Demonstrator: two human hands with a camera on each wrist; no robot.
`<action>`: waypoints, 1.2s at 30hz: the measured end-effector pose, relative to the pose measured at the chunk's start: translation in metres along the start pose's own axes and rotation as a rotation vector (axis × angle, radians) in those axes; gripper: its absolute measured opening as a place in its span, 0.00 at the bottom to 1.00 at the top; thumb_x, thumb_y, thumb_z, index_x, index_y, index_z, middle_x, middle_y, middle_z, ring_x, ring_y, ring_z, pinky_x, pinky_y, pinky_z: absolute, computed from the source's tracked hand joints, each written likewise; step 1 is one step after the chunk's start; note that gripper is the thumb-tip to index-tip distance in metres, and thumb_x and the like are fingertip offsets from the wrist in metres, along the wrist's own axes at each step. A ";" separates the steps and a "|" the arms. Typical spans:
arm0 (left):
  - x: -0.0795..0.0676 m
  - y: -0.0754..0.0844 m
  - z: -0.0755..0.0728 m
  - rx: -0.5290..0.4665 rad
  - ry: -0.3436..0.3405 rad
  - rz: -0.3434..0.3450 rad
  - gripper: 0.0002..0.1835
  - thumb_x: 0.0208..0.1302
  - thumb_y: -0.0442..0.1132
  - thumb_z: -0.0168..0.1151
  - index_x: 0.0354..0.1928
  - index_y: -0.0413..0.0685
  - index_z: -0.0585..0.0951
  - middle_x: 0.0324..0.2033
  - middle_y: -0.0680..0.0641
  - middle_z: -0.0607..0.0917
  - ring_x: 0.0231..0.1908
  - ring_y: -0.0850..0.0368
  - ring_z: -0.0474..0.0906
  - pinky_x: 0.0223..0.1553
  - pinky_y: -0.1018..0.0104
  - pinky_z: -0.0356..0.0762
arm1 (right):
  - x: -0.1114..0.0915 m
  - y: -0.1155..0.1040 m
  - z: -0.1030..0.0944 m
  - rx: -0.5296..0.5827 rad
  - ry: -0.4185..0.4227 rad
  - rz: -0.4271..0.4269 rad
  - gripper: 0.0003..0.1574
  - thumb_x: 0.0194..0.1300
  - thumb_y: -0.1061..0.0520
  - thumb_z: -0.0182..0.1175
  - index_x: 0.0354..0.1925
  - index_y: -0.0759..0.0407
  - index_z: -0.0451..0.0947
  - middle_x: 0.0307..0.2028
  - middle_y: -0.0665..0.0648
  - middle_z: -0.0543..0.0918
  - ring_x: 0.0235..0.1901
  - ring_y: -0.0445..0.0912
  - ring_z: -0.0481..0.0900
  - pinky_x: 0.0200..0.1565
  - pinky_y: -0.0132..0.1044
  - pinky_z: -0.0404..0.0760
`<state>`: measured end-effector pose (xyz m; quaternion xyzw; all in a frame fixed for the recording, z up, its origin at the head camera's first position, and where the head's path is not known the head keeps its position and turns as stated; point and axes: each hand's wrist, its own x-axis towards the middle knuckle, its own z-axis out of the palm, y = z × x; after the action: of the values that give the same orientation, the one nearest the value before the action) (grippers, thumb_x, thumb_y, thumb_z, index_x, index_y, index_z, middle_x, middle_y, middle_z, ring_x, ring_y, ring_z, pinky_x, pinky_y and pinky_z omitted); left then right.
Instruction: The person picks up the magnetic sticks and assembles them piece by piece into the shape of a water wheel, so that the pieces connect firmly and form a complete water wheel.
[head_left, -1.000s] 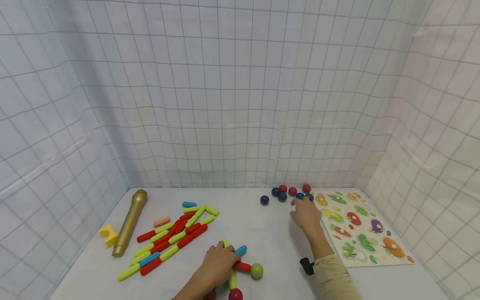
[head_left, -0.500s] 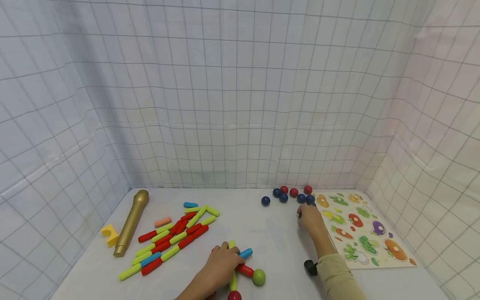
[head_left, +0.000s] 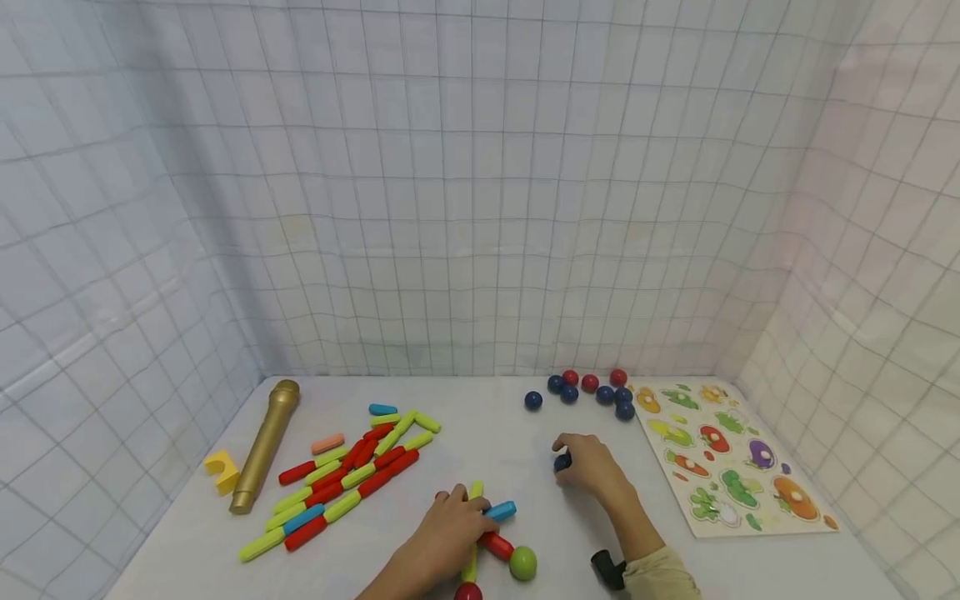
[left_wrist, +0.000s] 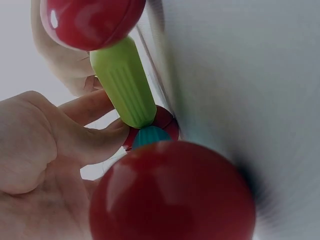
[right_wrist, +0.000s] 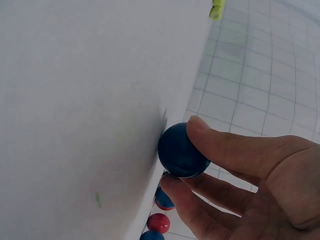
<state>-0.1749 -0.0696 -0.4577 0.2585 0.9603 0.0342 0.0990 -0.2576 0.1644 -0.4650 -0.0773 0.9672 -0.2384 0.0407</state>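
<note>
My right hand [head_left: 596, 467] pinches a dark blue ball [right_wrist: 181, 150] between thumb and fingertips, close over the table. At the front centre, my left hand [head_left: 453, 533] holds a toy build of rods and balls from above, its thumb against a red piece at the joint in the left wrist view. From under this hand stick out a blue rod [head_left: 501, 511], a red rod [head_left: 497, 546] with a green ball [head_left: 522, 563] on its end, and a lime rod [left_wrist: 122, 80] tipped with a red ball [head_left: 468, 592]. Another red ball [left_wrist: 175, 195] is nearest the left wrist camera. The hand covers the build's middle.
Several blue balls [head_left: 569, 394] and red balls [head_left: 590, 383] lie at the back, right of centre. A vegetable puzzle board [head_left: 731, 529] lies right. Left are rows of loose coloured rods [head_left: 342, 506], a gold tube [head_left: 264, 447] and a yellow block [head_left: 222, 472]. Gridded cloth walls surround the table.
My right hand has come away from the balls at the back, toward the front and left, with a blue ball pinched in it. The left hand and its build have shifted slightly right.
</note>
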 end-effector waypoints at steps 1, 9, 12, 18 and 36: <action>0.000 0.000 0.000 -0.002 -0.001 -0.002 0.17 0.58 0.37 0.69 0.46 0.69 0.86 0.50 0.56 0.83 0.39 0.57 0.66 0.41 0.63 0.69 | -0.001 -0.002 -0.001 -0.006 0.000 -0.003 0.22 0.48 0.61 0.75 0.44 0.56 0.82 0.43 0.58 0.85 0.44 0.52 0.79 0.50 0.51 0.79; 0.001 0.000 -0.003 0.004 0.002 -0.007 0.17 0.57 0.37 0.70 0.46 0.68 0.86 0.50 0.55 0.83 0.40 0.56 0.67 0.42 0.62 0.70 | -0.012 -0.017 -0.006 0.030 -0.175 -0.191 0.18 0.47 0.60 0.75 0.38 0.55 0.82 0.35 0.52 0.83 0.37 0.45 0.75 0.41 0.44 0.78; 0.001 0.001 -0.004 -0.003 0.006 -0.010 0.17 0.57 0.37 0.69 0.46 0.68 0.86 0.50 0.55 0.83 0.40 0.56 0.67 0.43 0.62 0.70 | -0.014 -0.023 -0.004 0.054 -0.246 -0.264 0.17 0.48 0.59 0.75 0.39 0.54 0.81 0.36 0.51 0.84 0.35 0.43 0.76 0.39 0.40 0.78; 0.000 0.001 -0.002 0.001 0.009 0.003 0.17 0.57 0.36 0.69 0.46 0.68 0.86 0.50 0.55 0.83 0.40 0.56 0.67 0.41 0.62 0.70 | -0.017 -0.030 0.004 0.101 -0.330 -0.311 0.16 0.50 0.58 0.74 0.40 0.52 0.82 0.35 0.47 0.84 0.34 0.39 0.77 0.38 0.34 0.77; -0.002 -0.001 -0.003 -0.051 0.080 -0.089 0.16 0.54 0.34 0.70 0.42 0.61 0.79 0.44 0.49 0.79 0.41 0.52 0.70 0.45 0.53 0.77 | -0.035 -0.053 0.007 0.019 -0.453 -0.261 0.12 0.53 0.55 0.73 0.37 0.48 0.83 0.33 0.45 0.82 0.36 0.38 0.74 0.42 0.36 0.77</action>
<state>-0.1741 -0.0719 -0.4544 0.2113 0.9729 0.0646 0.0685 -0.2159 0.1210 -0.4447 -0.2526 0.9130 -0.2271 0.2259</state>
